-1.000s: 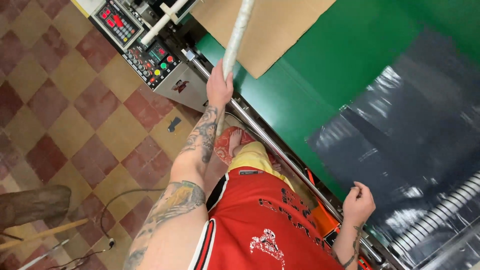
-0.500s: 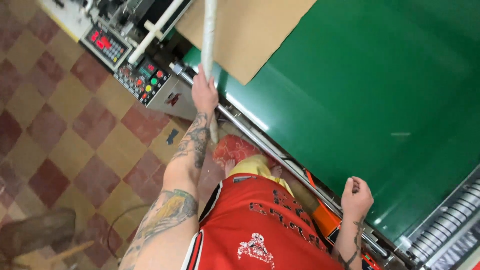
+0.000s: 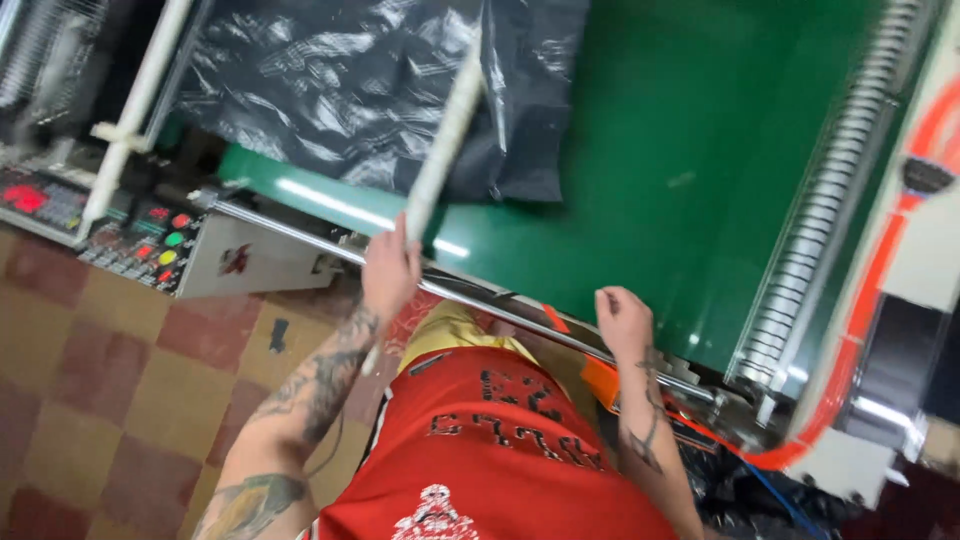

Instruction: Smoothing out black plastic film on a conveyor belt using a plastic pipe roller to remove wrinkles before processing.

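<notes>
While left hand [image 3: 390,275] grips white rod [image 3: 445,135], black plastic sheet [image 3: 340,90] beyond, green belt [image 3: 640,150].

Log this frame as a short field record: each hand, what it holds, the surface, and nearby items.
left hand: grips a long white rod, tilted over the belt
right hand: closed fist by the metal rail, nothing visible in it
surface: green conveyor belt
on belt: black plastic sheet
beside: control panel with coloured buttons
floor: checked tiles
</notes>
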